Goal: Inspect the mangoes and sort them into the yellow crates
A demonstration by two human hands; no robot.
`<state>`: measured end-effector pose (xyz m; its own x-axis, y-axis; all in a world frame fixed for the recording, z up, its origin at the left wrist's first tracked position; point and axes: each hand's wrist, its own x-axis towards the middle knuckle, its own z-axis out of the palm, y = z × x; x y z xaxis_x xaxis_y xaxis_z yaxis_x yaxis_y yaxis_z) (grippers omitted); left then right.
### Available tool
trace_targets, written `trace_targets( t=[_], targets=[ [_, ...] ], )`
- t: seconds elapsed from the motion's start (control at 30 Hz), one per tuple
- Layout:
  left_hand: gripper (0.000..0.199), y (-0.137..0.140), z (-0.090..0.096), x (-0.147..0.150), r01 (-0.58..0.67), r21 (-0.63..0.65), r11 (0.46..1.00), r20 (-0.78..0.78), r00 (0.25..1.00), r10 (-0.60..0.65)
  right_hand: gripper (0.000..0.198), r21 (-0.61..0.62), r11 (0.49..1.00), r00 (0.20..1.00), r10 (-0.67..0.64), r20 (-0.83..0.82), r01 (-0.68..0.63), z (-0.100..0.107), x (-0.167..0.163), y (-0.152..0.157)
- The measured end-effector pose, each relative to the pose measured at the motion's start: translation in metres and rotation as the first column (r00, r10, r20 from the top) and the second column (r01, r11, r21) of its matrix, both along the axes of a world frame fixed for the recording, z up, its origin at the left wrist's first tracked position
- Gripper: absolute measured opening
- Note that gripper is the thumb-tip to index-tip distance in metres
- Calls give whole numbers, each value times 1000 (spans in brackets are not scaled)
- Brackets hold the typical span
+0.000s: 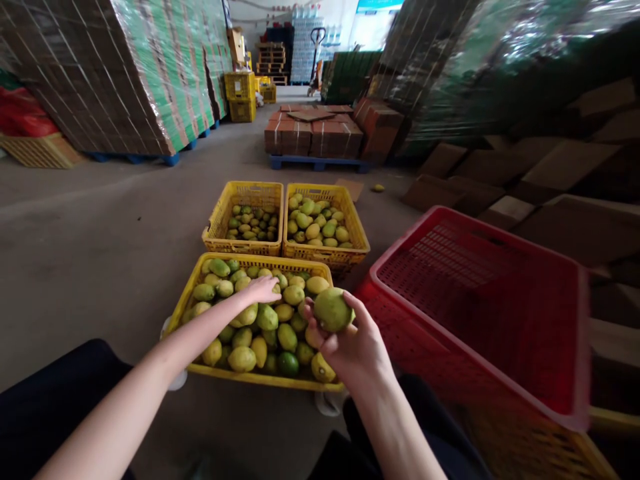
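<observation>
My right hand [357,347] is closed around a large green lemon [333,310], holding it above the right side of a yellow crate [265,260]. Yellow and green lemons [243,359] fill this crate. Reaching across it, my left hand [264,289] is among the lemons near the middle of the far half. Its visible fingers are stretched out and touch the fruit there; the fingertips are partly hidden.
Behind stand two more yellow crates, one with small dark-green lemons [253,223], one with larger lemons [313,230]. At the right, a red crate [480,267] rests on a yellow one. Flattened cardboard [540,173], a blue pallet [315,162] of boxes and wrapped stacks [130,73] surround the area.
</observation>
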<state>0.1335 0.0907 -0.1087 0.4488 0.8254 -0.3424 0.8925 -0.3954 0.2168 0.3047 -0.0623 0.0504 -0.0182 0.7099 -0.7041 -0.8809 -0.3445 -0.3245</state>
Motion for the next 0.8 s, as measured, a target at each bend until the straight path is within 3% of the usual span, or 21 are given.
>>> trace_targets(
  t=[0.17,0.3,0.37,0.43,0.57,0.67,0.73,0.8],
  targets=[
    [40,7,0,18,-78,-80,994,60,995,83,34,21,999,999,-42,-15,42,8,8,7],
    [13,10,10,19,61,-172,983,178,984,-30,38,33,994,994,-106,-28,107,15,19,8],
    [21,11,15,19,138,-255,957,243,967,-75,40,36,991,991,-128,-41,129,18,23,6],
    [25,11,18,19,124,-277,953,269,962,-47,43,41,990,989,-134,-64,137,22,25,3],
    [18,4,14,19,-106,-135,985,206,970,133,47,39,991,989,-123,-84,127,23,26,1],
    [27,-3,11,21,-272,23,962,158,951,265,44,39,990,988,-130,-80,134,21,25,1],
    [32,-9,12,25,-302,103,948,153,946,285,42,45,988,986,-147,-76,150,20,25,1],
    [30,-15,14,30,-252,150,956,150,962,230,42,57,986,985,-151,-80,156,19,25,1]
  ],
)
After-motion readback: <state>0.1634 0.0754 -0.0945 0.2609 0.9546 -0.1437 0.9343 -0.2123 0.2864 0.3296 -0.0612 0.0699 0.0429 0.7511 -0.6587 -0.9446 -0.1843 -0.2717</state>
